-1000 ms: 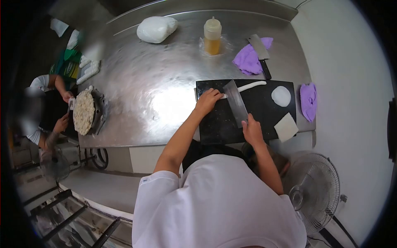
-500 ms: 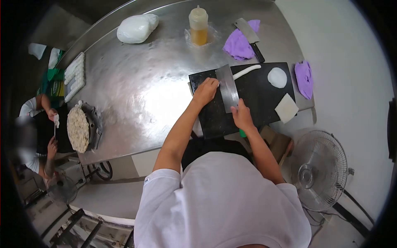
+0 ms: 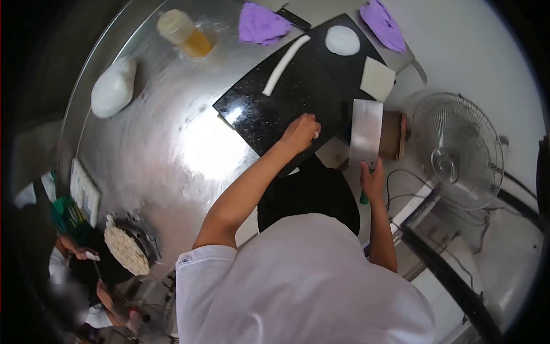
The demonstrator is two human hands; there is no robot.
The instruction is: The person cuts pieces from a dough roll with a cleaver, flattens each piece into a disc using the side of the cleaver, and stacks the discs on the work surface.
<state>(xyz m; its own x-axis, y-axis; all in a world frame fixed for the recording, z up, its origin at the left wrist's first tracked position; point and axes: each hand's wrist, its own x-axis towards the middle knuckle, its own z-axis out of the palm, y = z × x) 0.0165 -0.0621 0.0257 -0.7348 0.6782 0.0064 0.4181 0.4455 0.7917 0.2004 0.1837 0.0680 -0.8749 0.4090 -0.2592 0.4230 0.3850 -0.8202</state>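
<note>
Across the stainless-steel worktop (image 3: 152,160), light was reflected in a bright patch. By the curled fingers of the left hand (image 3: 301,133), a small white piece (image 3: 317,135) was gripped at the near part of the black cutting board (image 3: 326,94); whether the board was touched could not be told. By the right hand (image 3: 372,180), a cleaver (image 3: 365,132) was grasped at its green handle, its broad blade held beyond the board's edge, near a cardboard box (image 3: 392,135). Farther up the board, a white dough strip (image 3: 285,64) was laid slantwise, with a white disc (image 3: 342,40) and a square white pad (image 3: 377,79) set to its right. Beyond, a purple cloth (image 3: 263,24) and a squeeze bottle (image 3: 189,37) of yellow liquid were placed.
</note>
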